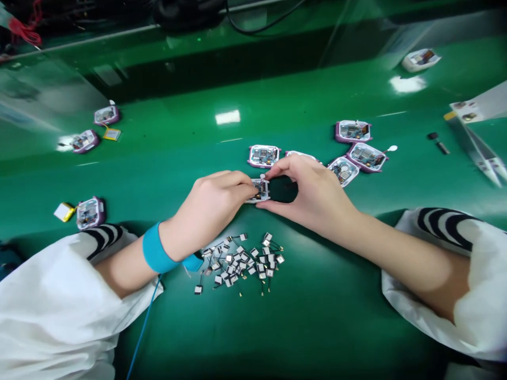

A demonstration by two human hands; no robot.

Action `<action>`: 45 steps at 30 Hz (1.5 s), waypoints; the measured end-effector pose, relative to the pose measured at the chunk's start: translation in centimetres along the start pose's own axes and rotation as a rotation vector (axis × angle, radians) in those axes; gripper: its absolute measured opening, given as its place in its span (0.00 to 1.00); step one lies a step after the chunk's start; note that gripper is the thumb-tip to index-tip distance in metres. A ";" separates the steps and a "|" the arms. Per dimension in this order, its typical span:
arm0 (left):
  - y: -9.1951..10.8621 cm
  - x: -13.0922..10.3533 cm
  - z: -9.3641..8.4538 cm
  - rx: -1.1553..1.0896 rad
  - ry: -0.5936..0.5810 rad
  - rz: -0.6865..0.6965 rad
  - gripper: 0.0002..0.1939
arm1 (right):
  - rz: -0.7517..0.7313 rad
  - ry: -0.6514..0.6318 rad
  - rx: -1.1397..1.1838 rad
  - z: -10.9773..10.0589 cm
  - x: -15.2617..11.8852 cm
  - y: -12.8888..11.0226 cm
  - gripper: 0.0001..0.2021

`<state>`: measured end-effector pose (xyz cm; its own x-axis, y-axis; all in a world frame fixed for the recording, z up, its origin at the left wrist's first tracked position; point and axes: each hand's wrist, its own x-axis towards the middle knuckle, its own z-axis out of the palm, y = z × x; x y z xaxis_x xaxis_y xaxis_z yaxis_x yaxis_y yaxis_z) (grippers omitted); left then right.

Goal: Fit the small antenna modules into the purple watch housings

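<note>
An opened smartwatch case (262,192) with a bare circuit board sits between my hands at the middle of the table. My right hand (311,190) grips its right end, thumb at the lower edge and index finger at the upper. My left hand (217,203) is closed, its fingertips down on the board; they hide the left part of the case and whatever may be pinched there. A small white disc (262,177) stands at the upper edge of the case. Just below lies a pile of small square antenna modules (237,261) with short dark cables.
Behind my hands lie several more opened watch cases (264,155), with a right-hand group (354,131). Others, some with battery packs (64,212), are at left. Tweezers (477,150) lie far right. A teal wrist strap (158,249) trails a blue cord (144,327).
</note>
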<state>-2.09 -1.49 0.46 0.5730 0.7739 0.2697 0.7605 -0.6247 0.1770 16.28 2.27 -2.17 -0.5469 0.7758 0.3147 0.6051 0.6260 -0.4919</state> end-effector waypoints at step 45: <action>1.1 0.1 0.0 0.206 -0.053 -0.033 0.09 | 0.022 -0.072 -0.024 -0.3 0.1 -0.2 0.15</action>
<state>-1.24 -2.08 0.63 0.5582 0.8012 0.2154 0.8221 -0.5691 -0.0136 16.29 2.22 -1.84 -0.5728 0.7825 0.2442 0.6309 0.6110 -0.4782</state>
